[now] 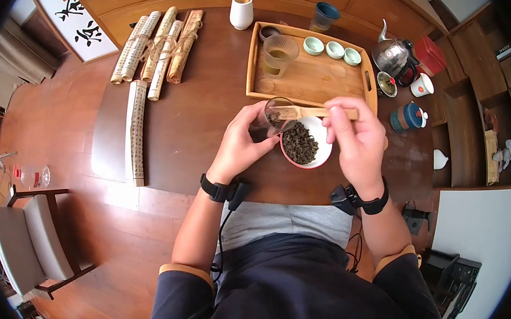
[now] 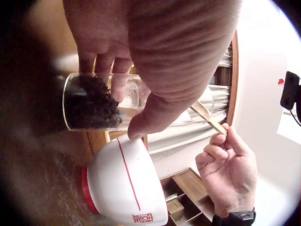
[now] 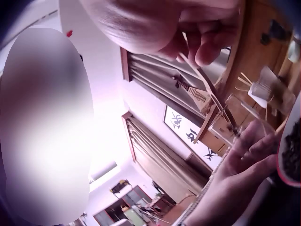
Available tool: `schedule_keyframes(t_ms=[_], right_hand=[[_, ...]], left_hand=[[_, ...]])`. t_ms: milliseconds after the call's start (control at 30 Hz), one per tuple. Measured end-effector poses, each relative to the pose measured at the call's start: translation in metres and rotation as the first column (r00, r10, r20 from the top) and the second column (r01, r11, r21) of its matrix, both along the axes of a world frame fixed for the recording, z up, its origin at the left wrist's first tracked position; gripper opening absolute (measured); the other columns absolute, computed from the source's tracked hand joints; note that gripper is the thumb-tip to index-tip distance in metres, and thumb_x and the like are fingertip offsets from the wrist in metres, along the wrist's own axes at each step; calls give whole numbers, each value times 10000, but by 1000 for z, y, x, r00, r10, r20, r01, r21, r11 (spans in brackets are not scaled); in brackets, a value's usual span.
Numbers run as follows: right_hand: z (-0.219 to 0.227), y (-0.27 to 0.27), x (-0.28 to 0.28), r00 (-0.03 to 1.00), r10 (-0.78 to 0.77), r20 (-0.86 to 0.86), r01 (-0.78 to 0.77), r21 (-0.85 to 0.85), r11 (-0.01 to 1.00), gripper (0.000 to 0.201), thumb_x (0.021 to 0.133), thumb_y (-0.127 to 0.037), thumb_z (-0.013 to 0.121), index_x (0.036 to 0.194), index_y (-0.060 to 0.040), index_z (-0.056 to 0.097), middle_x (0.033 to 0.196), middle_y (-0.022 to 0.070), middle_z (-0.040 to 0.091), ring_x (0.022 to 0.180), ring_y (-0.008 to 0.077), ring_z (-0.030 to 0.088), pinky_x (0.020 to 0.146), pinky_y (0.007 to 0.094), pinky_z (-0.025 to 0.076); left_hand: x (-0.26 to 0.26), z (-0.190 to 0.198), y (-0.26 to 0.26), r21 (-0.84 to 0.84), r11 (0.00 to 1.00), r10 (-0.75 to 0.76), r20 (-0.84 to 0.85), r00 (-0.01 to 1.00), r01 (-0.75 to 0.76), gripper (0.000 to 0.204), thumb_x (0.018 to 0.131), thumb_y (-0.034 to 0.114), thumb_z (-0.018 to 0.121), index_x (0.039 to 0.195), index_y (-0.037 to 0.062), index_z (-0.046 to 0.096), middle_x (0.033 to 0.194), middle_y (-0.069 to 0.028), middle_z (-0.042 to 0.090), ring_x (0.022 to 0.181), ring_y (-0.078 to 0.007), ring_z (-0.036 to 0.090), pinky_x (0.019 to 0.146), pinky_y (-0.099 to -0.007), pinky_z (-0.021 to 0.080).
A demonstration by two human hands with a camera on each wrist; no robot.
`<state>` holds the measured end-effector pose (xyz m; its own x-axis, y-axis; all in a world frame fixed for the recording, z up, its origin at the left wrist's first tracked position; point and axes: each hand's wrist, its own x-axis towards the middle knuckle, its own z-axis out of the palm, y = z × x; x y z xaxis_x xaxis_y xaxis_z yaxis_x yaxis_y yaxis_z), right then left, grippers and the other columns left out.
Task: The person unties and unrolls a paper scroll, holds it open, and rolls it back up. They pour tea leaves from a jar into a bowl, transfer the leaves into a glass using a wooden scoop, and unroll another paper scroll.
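My left hand (image 1: 243,143) grips a clear glass (image 2: 127,103) around its side, and dark, curled tea leaves (image 2: 89,106) lie at its bottom in the left wrist view. Between the thumb and fingers of my right hand (image 1: 355,135) is a light wooden tea scoop (image 1: 315,112). The scoop reaches leftward, its far end at the mouth of the glass. Just below, on the table, stands a white bowl (image 2: 124,179) with a red rim and foot. Rolled tea leaves (image 1: 300,144) fill much of it. The left thumb is right at the bowl's rim.
Beyond my hands a wooden tray (image 1: 312,81) carries a glass pitcher (image 1: 277,60) and small pale green cups (image 1: 313,46). A steel kettle (image 1: 391,56), a white cup (image 1: 422,86) and a blue canister (image 1: 407,117) stand right. Scrolls (image 1: 136,133) lie left; a white utensil holder (image 1: 241,15) stands behind.
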<state>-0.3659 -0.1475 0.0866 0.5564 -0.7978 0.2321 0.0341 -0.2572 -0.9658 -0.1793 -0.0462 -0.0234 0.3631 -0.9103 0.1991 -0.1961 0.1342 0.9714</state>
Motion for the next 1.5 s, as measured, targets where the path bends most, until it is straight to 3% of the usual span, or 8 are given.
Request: schedule_keyframes(t_ms=[167, 300, 733, 933, 1100, 1233, 1367, 1500], right_hand=[[7, 5, 4, 994, -36, -99, -17, -488, 872, 90, 952, -38, 667, 1016, 24, 661, 877, 95, 683, 782, 194, 659, 726, 298, 518], [-4, 10, -16, 957, -238, 168, 255, -95, 962, 140, 1024, -100, 603, 1096, 16, 637, 835, 60, 658, 651, 72, 561, 614, 201, 454], [-92, 12, -61, 962, -267, -62, 273, 139, 952, 160, 1031, -135, 611, 1109, 0, 647, 838, 34, 632, 614, 40, 519, 553, 180, 408], [-102, 18, -69, 960, -258, -108, 275, 189, 943, 236, 1011, -152, 644, 1188, 2, 616, 847, 12, 609, 600, 31, 498, 531, 176, 394], [-100, 36, -80, 978, -204, -34, 206, 221, 953, 657, 916, -60, 744, 1469, -30, 390, 929, 8, 578, 677, 29, 515, 581, 171, 434], [-92, 55, -104, 929, -371, 1, 370, -29, 928, 842, 866, -15, 771, 1554, -62, 289, 1177, 70, 522, 752, 49, 512, 695, 194, 448], [-57, 89, -124, 806, -535, 253, 584, -493, 645, 508, 918, 3, 670, 1395, -13, 497, 1219, 103, 549, 887, 120, 526, 750, 255, 457], [-12, 138, -117, 947, -259, 190, 320, -461, 828, 172, 903, 24, 645, 1075, 21, 644, 1099, 119, 607, 846, 139, 560, 743, 260, 476]], left_hand=[[7, 0, -6, -19, 998, 66, 145, 987, -63, 690, 750, 48, 837, 1384, 51, 565, 1189, -83, 552, 1050, -187, 578, 933, -317, 492], [15, 3, -11, -29, 997, 71, 192, 979, -67, 698, 747, 90, 849, 1390, 81, 576, 1124, -67, 533, 955, -181, 556, 868, -305, 492], [55, 29, 80, -15, 897, 407, 419, 811, -442, 547, 821, 122, 816, 1325, 28, 626, 1111, -133, 688, 1081, -231, 662, 918, -346, 539], [121, 26, 147, -241, 618, 491, 862, 128, -749, 572, 800, 224, 810, 1313, 65, 618, 1137, -170, 672, 1009, -357, 646, 958, -436, 508], [154, 12, 161, 277, 495, 253, 860, 442, -823, 773, 810, 362, 790, 1454, 88, 462, 1250, -212, 644, 1127, -380, 641, 925, -464, 529], [184, -11, 173, 338, 647, 347, 668, 658, -684, 636, 853, 360, 753, 1369, 30, 580, 1158, -239, 701, 1127, -353, 675, 934, -420, 534], [147, 3, 185, 178, 863, 460, 110, 881, -473, 500, 935, 57, 692, 1400, -40, 537, 1064, -51, 709, 891, -81, 649, 763, -243, 532], [49, 71, 198, 88, 971, 240, -270, 933, -224, 434, 952, 47, 673, 1361, -23, 549, 1078, -6, 683, 948, -71, 631, 817, -237, 524]])
